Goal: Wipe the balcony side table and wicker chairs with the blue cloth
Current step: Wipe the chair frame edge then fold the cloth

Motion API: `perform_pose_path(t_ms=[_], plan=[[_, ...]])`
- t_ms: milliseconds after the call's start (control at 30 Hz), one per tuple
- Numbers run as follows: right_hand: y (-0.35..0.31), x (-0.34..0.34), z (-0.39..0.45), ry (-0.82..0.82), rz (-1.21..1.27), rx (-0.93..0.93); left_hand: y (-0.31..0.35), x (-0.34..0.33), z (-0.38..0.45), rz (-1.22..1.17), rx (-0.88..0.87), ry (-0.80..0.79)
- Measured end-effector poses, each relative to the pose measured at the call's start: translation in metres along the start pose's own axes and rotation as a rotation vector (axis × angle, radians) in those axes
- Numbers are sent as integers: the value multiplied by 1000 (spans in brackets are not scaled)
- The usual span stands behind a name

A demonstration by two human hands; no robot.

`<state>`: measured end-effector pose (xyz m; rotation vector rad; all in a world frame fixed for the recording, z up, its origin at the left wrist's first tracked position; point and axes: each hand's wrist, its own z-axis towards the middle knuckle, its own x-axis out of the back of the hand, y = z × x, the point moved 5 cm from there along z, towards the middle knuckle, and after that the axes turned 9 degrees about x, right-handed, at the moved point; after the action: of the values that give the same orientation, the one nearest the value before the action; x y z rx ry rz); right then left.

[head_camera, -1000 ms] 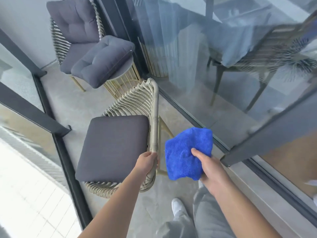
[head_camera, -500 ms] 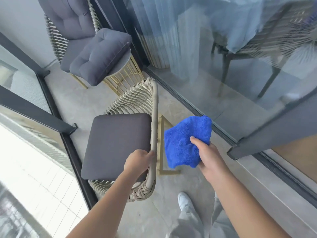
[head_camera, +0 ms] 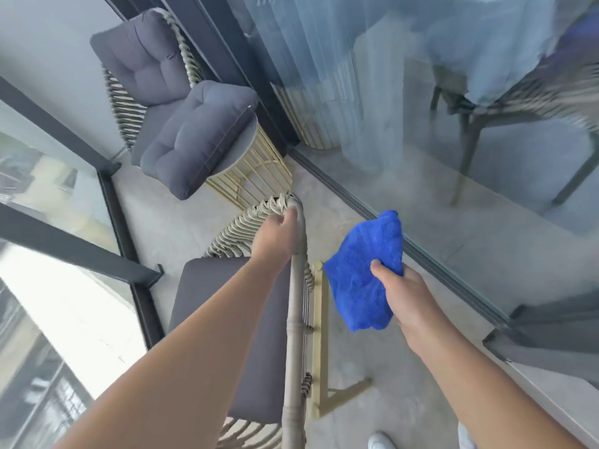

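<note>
My left hand [head_camera: 275, 236] curls over the near chair [head_camera: 299, 286] rim at frame center; my right hand [head_camera: 400, 286] pinches the bunched cloth [head_camera: 359, 270], clear of any wicker. I judge the light chair could tip if I pull on its rim. The table [head_camera: 249, 147], upper left, carries a cushion [head_camera: 197, 137] beside chair 2 [head_camera: 142, 69]. Concrete floor, glass both sides.

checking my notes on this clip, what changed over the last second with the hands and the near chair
The left hand slid along the near wicker chair's back rail from its lower stretch up to the top corner, keeping hold of it. The right hand kept pinching the blue cloth beside the rail, apart from it. The loose cushion stayed on the side table.
</note>
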<state>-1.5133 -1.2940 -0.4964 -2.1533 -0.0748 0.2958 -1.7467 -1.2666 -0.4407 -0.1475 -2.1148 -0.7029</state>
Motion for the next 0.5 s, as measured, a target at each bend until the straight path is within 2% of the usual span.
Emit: perform_pose_path(t_ms=[167,300,333,500], plan=[[12,-25,55,-11,-114,50,4,-29,22,252,-41,76],[17,-44,105,1,-310,271,-3,-36,38,175,-91,187],[20,-49,120,-17,-302,273,-2,-39,41,168,-97,195],[50,-71,182,-89,-197,4,1,-42,35,59,-89,192]])
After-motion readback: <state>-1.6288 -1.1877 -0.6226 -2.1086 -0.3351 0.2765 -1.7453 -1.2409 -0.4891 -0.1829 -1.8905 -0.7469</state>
